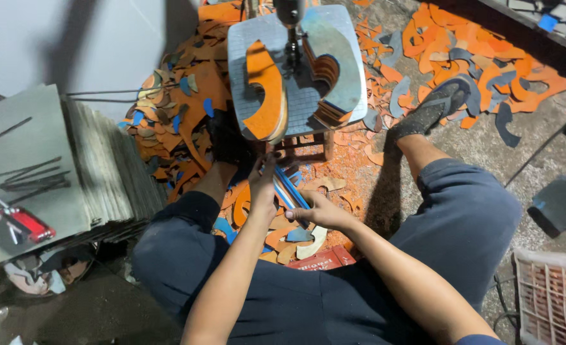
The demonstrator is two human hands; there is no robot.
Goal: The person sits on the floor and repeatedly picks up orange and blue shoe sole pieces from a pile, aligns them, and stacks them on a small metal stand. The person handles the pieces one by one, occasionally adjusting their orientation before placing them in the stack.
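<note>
Floor [487, 153] littered with orange and blue-grey scraps [481, 57]. Stack of grey sheets [53, 166] at left, thin rods [30, 179] and red tool [24, 223] on top. Small grey stand [295, 102] ahead between knees, curved orange pieces [263, 89] near its left edge. Below its front edge, left hand [262, 185] and right hand [315, 211] both clamped on bundle of blue-and-white strips [289, 191].

Matt orange sheet offcuts [187, 115] litter rough concrete floor [487, 147]

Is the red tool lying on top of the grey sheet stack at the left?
Yes, the red tool rests on the stack of grey sheets, beside thin dark rods.
</note>
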